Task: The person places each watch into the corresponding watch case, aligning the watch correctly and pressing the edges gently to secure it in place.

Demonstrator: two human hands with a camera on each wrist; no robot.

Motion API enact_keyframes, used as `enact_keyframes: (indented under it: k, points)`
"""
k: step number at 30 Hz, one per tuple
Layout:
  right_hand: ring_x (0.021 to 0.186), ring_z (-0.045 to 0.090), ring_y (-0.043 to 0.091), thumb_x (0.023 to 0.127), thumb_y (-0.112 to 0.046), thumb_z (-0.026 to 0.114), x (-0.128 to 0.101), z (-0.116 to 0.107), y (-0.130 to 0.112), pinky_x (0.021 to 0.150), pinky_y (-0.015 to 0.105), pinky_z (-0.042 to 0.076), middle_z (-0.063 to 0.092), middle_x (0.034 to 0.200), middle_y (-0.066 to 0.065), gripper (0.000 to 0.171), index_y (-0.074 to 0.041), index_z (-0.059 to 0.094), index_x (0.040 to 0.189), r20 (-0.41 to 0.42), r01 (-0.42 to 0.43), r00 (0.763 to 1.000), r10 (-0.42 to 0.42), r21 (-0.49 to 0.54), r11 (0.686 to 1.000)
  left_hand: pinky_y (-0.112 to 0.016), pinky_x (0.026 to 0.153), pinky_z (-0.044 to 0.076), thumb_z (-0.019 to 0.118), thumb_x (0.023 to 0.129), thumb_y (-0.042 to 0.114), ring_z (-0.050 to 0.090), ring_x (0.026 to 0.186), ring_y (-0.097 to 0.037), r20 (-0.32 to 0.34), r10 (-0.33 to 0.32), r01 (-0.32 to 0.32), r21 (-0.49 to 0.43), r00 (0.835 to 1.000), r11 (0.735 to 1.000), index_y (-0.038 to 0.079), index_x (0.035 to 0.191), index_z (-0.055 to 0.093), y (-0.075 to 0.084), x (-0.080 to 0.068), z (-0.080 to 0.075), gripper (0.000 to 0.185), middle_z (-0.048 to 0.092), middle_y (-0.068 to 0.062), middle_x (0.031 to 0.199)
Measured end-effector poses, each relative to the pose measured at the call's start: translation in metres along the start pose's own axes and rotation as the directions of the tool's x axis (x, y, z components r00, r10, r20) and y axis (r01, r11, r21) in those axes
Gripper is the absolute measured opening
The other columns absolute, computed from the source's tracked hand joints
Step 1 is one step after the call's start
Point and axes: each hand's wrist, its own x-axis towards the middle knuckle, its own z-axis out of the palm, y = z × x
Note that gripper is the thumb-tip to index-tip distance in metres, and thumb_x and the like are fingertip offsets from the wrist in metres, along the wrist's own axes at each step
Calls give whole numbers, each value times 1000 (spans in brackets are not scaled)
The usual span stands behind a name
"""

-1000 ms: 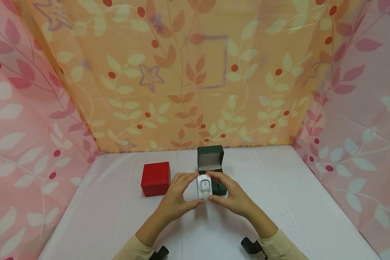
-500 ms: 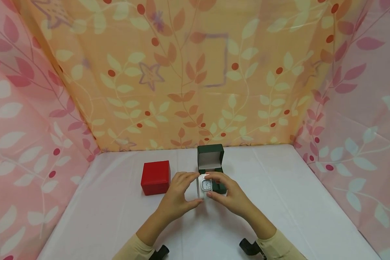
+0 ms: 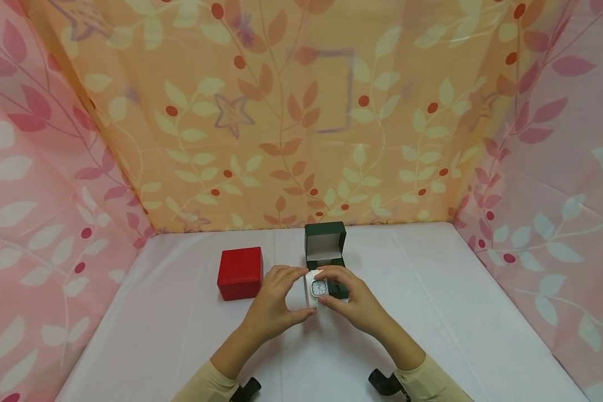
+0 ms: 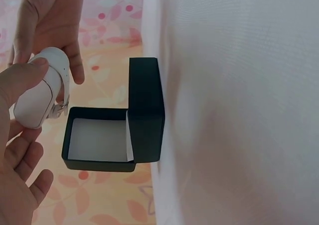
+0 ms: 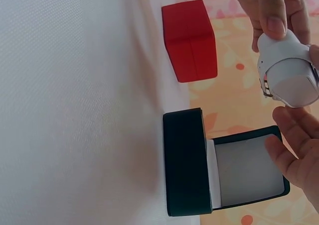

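Observation:
A white wristwatch (image 3: 319, 288) with a squarish dial is wrapped round a white cushion (image 4: 31, 103), held above the table. My left hand (image 3: 268, 304) grips the cushion between thumb and fingers at its left side. My right hand (image 3: 362, 301) pinches the watch at its case, index finger above and thumb below. In the right wrist view the strap (image 5: 286, 60) circles the cushion and its metal buckle (image 5: 267, 88) shows. Just behind the watch stands a dark green box (image 3: 325, 240), its lid raised; my right hand hides part of its base.
Left of the green box sits a closed red box (image 3: 240, 273), near my left fingers. Both boxes stand on a white-covered table (image 3: 412, 268). Patterned cloth (image 3: 301, 111) hangs at the back and both sides.
My right finger and thumb have shifted slightly left, onto the watch case. The dial has moved a little to the right on the cushion. My left hand stays nearly still.

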Motion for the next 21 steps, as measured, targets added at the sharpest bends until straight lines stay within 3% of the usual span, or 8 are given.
enact_keyframes:
  k: [8,14,17,21]
  points:
    - [133,53,17,90,-28,80,0,-1,0,108,51,47,57,143,-8,39,-32,65,125,16,-12,1000,12,1,1000,-37,99,52,94,72,38,47,126,-9,11,-43,43,-21,999,999,23,142,56,-2,-1,1,81,59,11,135]
    - [133,53,16,90,-29,80,0,-1,0,111,44,46,57,142,-8,40,-32,65,127,20,-8,1000,8,-6,1000,-36,99,54,94,73,37,46,126,-8,19,-61,62,-52,998,997,23,143,56,-2,-1,1,81,59,11,136]
    - [135,52,16,90,-30,80,0,-3,-1,112,43,44,56,143,-9,45,-31,63,131,25,4,1000,-3,-20,1000,-35,98,55,94,73,35,47,127,-9,14,-58,59,-70,998,996,24,144,55,-2,0,0,82,59,11,137]
    - [135,52,20,89,-32,81,0,-7,-2,113,51,43,55,145,-9,57,-29,57,141,37,2,999,-1,-36,999,-36,98,55,95,73,32,48,127,-11,3,-45,45,-85,999,995,25,145,54,-2,1,-2,84,59,9,137]
